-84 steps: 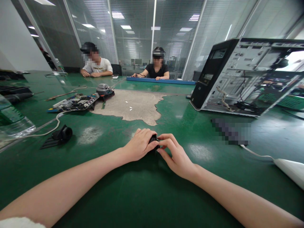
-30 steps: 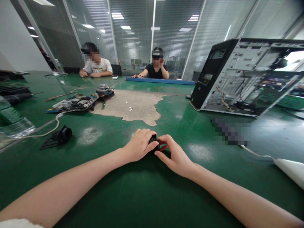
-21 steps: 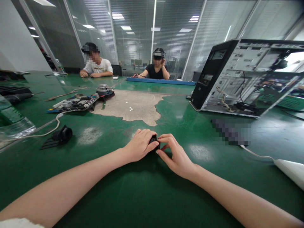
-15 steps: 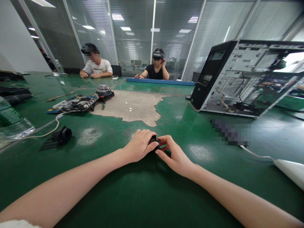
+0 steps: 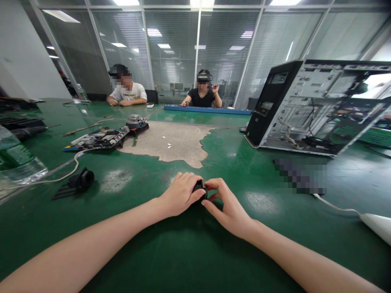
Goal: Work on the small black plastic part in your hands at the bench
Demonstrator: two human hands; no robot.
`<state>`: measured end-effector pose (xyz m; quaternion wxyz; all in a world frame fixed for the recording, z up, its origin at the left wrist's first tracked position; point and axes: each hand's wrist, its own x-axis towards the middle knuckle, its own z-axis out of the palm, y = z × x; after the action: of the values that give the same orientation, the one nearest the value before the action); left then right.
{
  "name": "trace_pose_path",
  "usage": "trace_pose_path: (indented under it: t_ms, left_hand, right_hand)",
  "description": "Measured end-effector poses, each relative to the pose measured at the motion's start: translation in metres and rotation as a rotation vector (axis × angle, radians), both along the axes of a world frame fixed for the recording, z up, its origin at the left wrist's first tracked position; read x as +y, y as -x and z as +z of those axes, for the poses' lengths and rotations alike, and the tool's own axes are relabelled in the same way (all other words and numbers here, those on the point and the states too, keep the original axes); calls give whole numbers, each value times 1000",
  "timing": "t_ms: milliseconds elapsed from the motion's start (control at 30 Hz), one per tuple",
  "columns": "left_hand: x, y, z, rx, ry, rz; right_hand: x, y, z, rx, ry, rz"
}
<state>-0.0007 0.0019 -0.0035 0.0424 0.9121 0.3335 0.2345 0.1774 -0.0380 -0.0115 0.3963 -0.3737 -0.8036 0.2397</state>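
Near the middle of the green table (image 5: 146, 244), my left hand (image 5: 182, 193) is wrapped round a small black object (image 5: 199, 188), its thumb along the near side. My right hand (image 5: 225, 206) is at the right side of the same object, with thumb and fingers curved against its edge. The object's lower part and far side are hidden by my fingers. Further left lies a black part with a round opening (image 5: 85, 179) and flat slats.
An open computer case (image 5: 265, 106) stands at the right. A circuit board (image 5: 97, 137) and a cooler (image 5: 136, 121) lie at the left, beyond a white cable (image 5: 75, 162) and a plastic bottle (image 5: 18, 158). Two people sit across the table behind a blue strip (image 5: 207, 110).
The whole view has shifted, so the scene sits slightly lower in the picture. Both my hands stay at the black object. The person in black has moved a raised hand away from the head.
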Motion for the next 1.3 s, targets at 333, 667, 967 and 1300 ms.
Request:
trace_pose_path:
  t_ms: [333, 667, 967, 1300]
  left_hand:
    - [-1, 0, 1, 0, 7, 2]
    - [-1, 0, 2, -12, 10, 7]
    - [0, 1, 1, -7, 8, 10]
    - [0, 3, 2, -19, 10, 33]
  right_hand:
    - [-3, -1, 5, -64, -79, 12]
    - [2, 1, -2, 53, 131, 45]
    - [-10, 1, 4, -154, -240, -64]
    - [3, 4, -3, 296, 273, -3]
